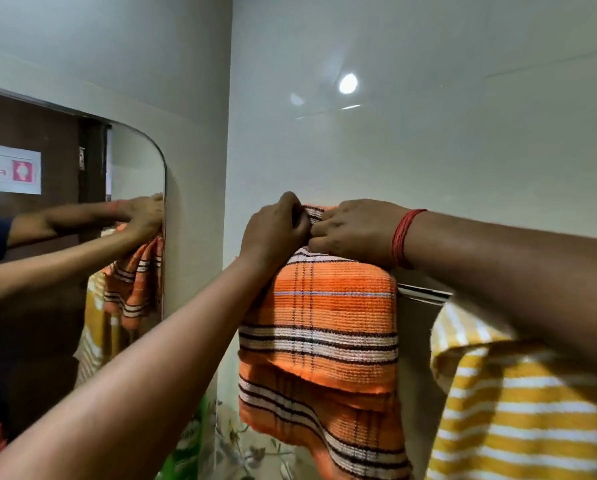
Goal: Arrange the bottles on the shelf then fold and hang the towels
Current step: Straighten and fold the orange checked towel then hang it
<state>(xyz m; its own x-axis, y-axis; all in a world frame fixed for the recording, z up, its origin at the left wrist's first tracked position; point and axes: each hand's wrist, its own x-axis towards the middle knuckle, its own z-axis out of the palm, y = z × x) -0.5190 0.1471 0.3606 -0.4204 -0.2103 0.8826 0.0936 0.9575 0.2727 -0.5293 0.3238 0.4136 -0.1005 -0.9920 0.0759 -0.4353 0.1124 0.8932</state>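
arms: bare, no sleeves in view | right wrist: red thread band (404, 237), wound many times

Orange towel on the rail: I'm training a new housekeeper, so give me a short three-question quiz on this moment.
1. True or false: both hands grip the top of the orange striped towel.
2. Which towel hangs to its right? A) yellow striped B) plain blue C) green checked
3. Fill in: the red thread band sits on the ____ wrist.

Key: 1 true, the left hand and right hand pinch it. 2 A, the yellow striped towel. 3 right.
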